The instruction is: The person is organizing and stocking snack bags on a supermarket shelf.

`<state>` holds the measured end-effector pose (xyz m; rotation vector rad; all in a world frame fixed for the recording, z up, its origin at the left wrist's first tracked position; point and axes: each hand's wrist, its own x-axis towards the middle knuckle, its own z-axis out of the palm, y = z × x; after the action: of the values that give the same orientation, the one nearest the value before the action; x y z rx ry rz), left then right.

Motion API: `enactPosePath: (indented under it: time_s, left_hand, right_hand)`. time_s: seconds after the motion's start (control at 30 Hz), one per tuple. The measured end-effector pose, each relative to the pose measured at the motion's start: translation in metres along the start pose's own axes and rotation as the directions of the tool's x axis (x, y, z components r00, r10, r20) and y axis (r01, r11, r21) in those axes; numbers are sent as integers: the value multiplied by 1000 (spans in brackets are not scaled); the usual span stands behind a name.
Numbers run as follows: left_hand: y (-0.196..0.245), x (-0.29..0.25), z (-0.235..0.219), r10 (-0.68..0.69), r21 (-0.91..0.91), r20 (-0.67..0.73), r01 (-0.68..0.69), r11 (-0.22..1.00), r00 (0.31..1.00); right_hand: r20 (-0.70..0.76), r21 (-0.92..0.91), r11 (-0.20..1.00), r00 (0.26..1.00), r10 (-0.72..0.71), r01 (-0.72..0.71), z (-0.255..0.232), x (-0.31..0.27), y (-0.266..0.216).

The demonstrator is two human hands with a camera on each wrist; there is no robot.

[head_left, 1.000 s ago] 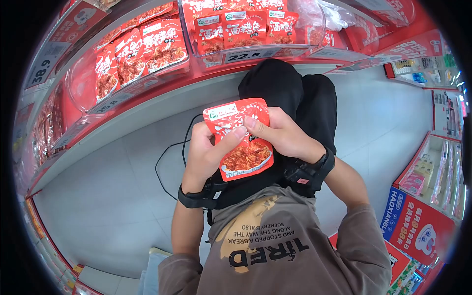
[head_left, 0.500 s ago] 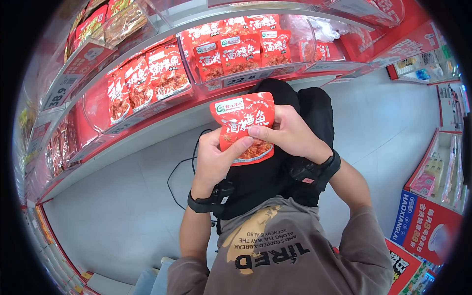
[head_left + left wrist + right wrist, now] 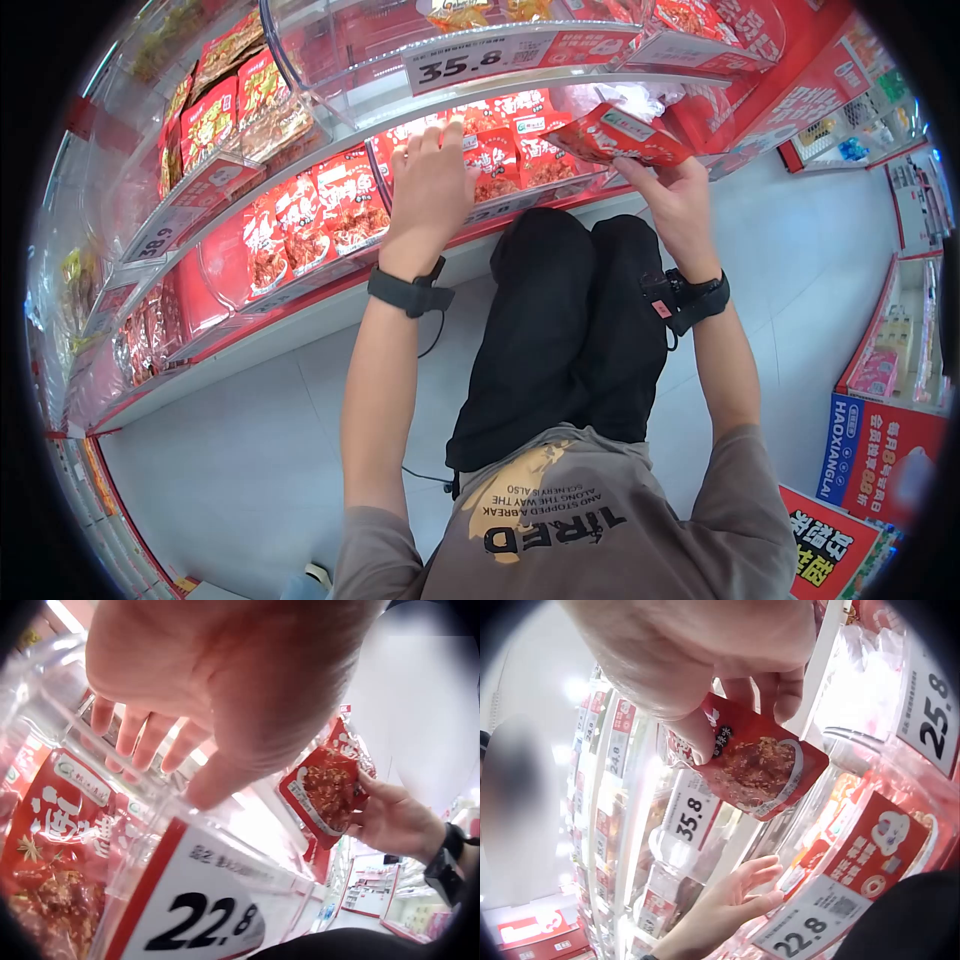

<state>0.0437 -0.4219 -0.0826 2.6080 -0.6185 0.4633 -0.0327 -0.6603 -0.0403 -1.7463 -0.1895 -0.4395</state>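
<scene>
A red food pouch [image 3: 622, 138] with white lettering is pinched between thumb and fingers of my right hand [image 3: 675, 205], lifted at the shelf's front on the right. The right wrist view shows the printed dish on the pouch [image 3: 761, 769] and the thumb lying across it. My left hand [image 3: 432, 190] reaches over the front of a clear bin of matching red pouches [image 3: 492, 160], fingers extended and holding nothing. From the left wrist, a standing pouch [image 3: 56, 847] appears behind the clear bin wall, below the left hand [image 3: 225, 682].
A price label [image 3: 202, 915] reading 22.8 fronts the bin. Above runs an upper shelf with a 35.8 label [image 3: 470, 62]. Another bin of red pouches [image 3: 315, 215] stands to the left. White plastic bags [image 3: 620, 100] lie behind the held pouch. My knees [image 3: 545, 260] are close to the shelf.
Both hands held the pouch over my lap earlier. My left hand has let go and moved forward to the bin; my right hand has carried the pouch forward and right, tilting it.
</scene>
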Motion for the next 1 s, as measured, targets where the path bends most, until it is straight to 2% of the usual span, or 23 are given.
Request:
enactPosePath:
  time_s: [0.03,0.07,0.17,0.2,0.3,0.33,0.43,0.47,0.57,0.67,0.77,0.87,0.97,1.0]
  left_hand:
    - [0,7,3,-65,5,143,65,998,988]
    - [-5,9,11,-69,-5,151,71,997,986]
    - [-15,9,22,-61,-109,81,70,992,995]
    - [-15,10,23,-82,-84,98,90,992,992]
    - [-15,12,24,-135,-62,153,145,987,979]
    - [-17,14,24,-158,-99,189,179,979,969]
    - [-17,10,28,-160,-72,152,173,982,975]
    - [-18,9,26,-166,-128,170,189,974,971]
    - [-12,10,23,-199,-131,198,227,965,960]
    - [-12,11,22,-213,-148,236,252,956,948]
    - [-11,11,21,-233,-157,256,278,947,938]
    - [-6,9,18,-130,-64,107,138,988,986]
    - [-10,9,23,-186,-105,178,207,973,966]
    - [-8,8,23,-183,-89,129,195,977,975]
  right_hand:
    - [28,-44,999,999,20,-18,-3,4,8]
    - [22,-121,993,1000,2,1,-4,8,19]
    - [128,-133,983,981,144,-127,2,20,29]
    - [185,-98,967,950,250,-236,4,26,27]
    - [310,-52,945,894,323,-323,19,41,33]
    - [308,-133,916,863,402,-379,23,46,27]
    - [415,-327,876,779,471,-355,32,57,27]
    - [341,-287,888,827,446,-361,33,56,54]
    - [363,-277,903,835,414,-327,31,67,70]
    - [322,-282,926,885,336,-249,39,66,56]
    - [372,-311,919,858,354,-244,40,69,56]
    - [350,-391,901,875,335,-189,40,70,78]
    - [329,-414,904,909,257,-105,40,67,69]
    - [290,-388,912,923,254,-129,43,67,68]
